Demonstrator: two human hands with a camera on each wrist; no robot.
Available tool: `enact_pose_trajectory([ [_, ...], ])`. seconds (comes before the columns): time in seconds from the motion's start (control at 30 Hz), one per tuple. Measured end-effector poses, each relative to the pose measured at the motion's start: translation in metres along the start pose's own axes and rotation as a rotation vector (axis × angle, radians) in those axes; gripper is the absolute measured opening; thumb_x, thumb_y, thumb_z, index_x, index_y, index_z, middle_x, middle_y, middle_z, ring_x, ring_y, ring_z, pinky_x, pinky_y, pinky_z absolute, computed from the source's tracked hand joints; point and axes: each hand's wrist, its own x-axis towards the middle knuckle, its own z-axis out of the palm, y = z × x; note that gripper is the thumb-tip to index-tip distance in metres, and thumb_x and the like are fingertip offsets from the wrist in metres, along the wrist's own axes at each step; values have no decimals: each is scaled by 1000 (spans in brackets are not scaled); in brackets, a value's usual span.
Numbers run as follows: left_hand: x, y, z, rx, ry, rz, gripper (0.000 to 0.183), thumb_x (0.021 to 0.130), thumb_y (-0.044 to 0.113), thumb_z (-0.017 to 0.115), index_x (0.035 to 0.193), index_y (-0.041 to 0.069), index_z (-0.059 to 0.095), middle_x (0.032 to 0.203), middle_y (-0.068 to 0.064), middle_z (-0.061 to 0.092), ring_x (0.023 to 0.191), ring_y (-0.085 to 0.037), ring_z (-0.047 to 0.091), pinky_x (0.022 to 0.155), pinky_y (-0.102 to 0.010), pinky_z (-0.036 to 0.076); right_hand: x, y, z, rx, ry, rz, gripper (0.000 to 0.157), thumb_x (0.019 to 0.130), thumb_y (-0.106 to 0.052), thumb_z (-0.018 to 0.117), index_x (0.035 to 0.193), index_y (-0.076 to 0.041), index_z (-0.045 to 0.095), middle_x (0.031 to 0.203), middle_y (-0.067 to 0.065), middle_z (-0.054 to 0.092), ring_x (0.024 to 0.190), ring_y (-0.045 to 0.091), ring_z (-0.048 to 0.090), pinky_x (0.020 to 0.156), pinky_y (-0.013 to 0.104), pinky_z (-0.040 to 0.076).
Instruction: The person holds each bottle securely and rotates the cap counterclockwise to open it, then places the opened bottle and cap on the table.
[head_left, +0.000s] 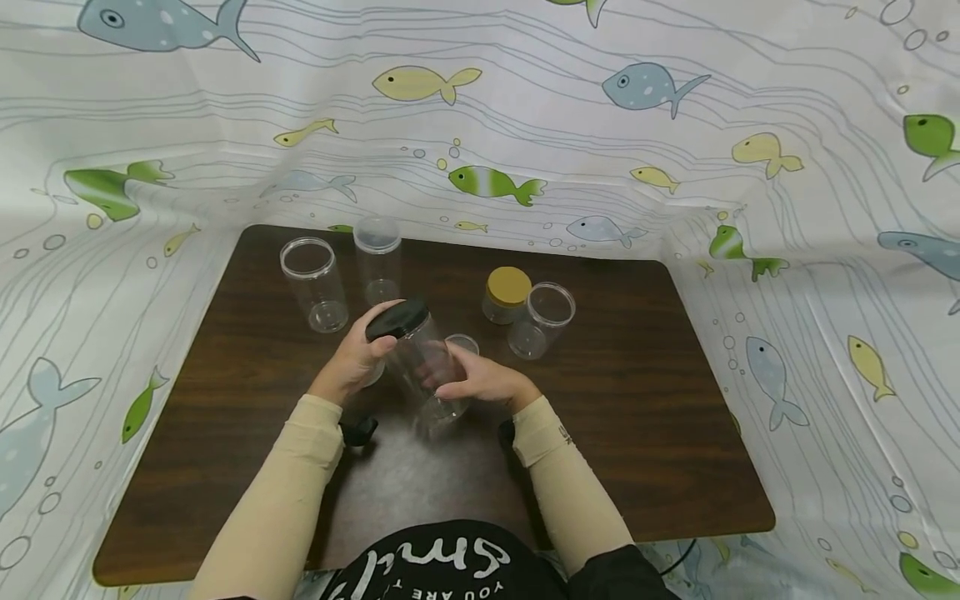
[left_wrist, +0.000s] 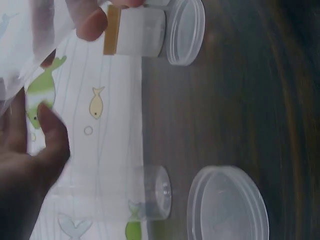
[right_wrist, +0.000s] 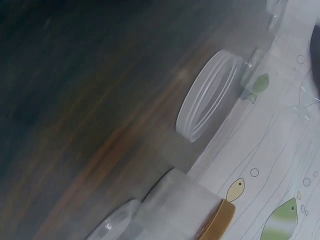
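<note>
A tall clear jar with a black lid is held tilted above the table, lid end to the upper left. My left hand grips it at the lid, thumb on the near side. Lower down, my right hand holds the jar's clear body. In the left wrist view, the left hand shows at the left edge, with part of the clear jar above it. Two loose clear lids lie behind the hands: one by the right hand, the other partly hidden by the left.
At the back left stand an open clear jar and a jar with a clear lid. Right of centre, a short jar with a yellow lid stands beside another open clear jar. Fish-patterned cloth surrounds the brown table.
</note>
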Motion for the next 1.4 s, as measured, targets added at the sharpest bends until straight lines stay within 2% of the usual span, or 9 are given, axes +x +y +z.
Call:
enact_pose_trajectory([
  [0.13,-1,1,-2,31,19,3,102,79,50,85,151,-3,37,132,-10,50,110,-18,54,92,-27,47,1,-1,4,-133,147,23,90,92,-30,76,160,-12,19,149,16,45,130,25,52,104,41,47],
  [0.33,-2,1,-4,69,60,2,99,79,44,88,150,-2,37,132,-8,48,107,-16,56,86,-22,50,6,-1,15,-414,336,107,99,86,-39,81,160,-15,19,155,10,36,137,23,43,109,45,41],
  [0.57,-2,-1,-2,48,89,53,88,83,35,86,148,-2,40,132,-6,50,111,-15,55,90,-22,48,14,-4,33,-583,481,78,105,81,-33,87,158,-6,20,141,13,48,125,25,51,101,42,48],
  [0.73,-1,-1,-1,69,151,61,85,85,35,84,148,-1,41,133,-7,49,111,-16,53,89,-21,47,19,-11,46,-795,630,54,104,75,-44,91,153,-8,32,131,8,54,114,22,58,92,46,50],
  [0.83,-2,0,-2,83,181,69,79,86,31,82,147,-1,43,131,-7,51,107,-16,54,86,-21,48,22,-14,50,-870,650,47,107,73,-48,90,154,-8,32,134,7,55,115,21,58,91,51,48],
  [0.97,-4,0,-4,48,184,104,73,85,30,83,144,3,49,129,-5,55,106,-16,55,86,-22,48,19,-14,43,-742,538,36,107,80,-49,85,158,-8,24,145,12,47,124,25,52,101,51,45],
  [1.07,-5,-1,-5,-8,173,139,73,82,36,87,140,8,54,128,-4,57,107,-15,55,88,-22,48,13,-12,31,-521,412,14,110,83,-65,73,160,-9,19,152,16,40,135,29,46,109,49,40],
  [1.2,-6,0,-5,-75,108,148,71,80,40,88,137,13,56,127,-5,59,107,-15,57,89,-22,49,6,-7,16,-226,278,-35,121,77,-82,63,161,-8,17,161,17,32,146,31,36,115,45,36],
  [1.4,-7,1,-5,-99,-2,115,76,82,42,86,141,9,51,130,-4,58,112,-14,58,94,-23,48,7,-2,14,-50,144,-74,104,85,-53,79,161,-11,21,153,20,43,135,28,51,99,40,51],
])
